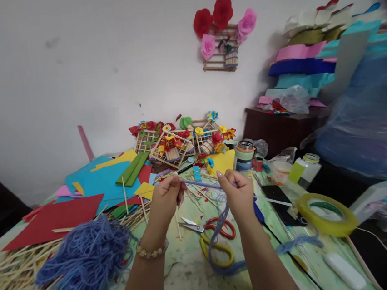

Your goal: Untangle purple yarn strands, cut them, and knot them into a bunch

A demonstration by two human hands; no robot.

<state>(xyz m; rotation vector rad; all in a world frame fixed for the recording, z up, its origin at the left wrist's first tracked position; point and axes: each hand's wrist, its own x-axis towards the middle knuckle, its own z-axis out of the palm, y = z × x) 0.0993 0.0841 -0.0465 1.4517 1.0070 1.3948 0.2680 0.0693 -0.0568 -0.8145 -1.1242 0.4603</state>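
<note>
Lavender-blue yarn point(200, 183) stretches in a short, taut length between the two hands I am following from my remote station, above the middle of the tabletop point(188, 275). I see the left hand point(167, 195) with thumb and fingers pinched together on it, a beaded bracelet point(152, 249) round that wrist; the right hand point(238, 190) is closed on it too, thumb raised. Below the right hand, looser strands drop to the tabletop, and yarn shows again beyond the right forearm, toward the right edge. Between the forearms lie scissors point(199, 228), blades toward the far left; red and yellow handles crowd together there, and I cannot be sure whether they make one pair or two. Near the left near corner I have a yarn heap point(88, 260) over wooden sticks point(16, 264), with red card point(53, 221) along the left edge. Paper flowers point(169, 142) on lattice frames fill the far edge; a tape roll point(304, 212) sits by the right edge.
</note>
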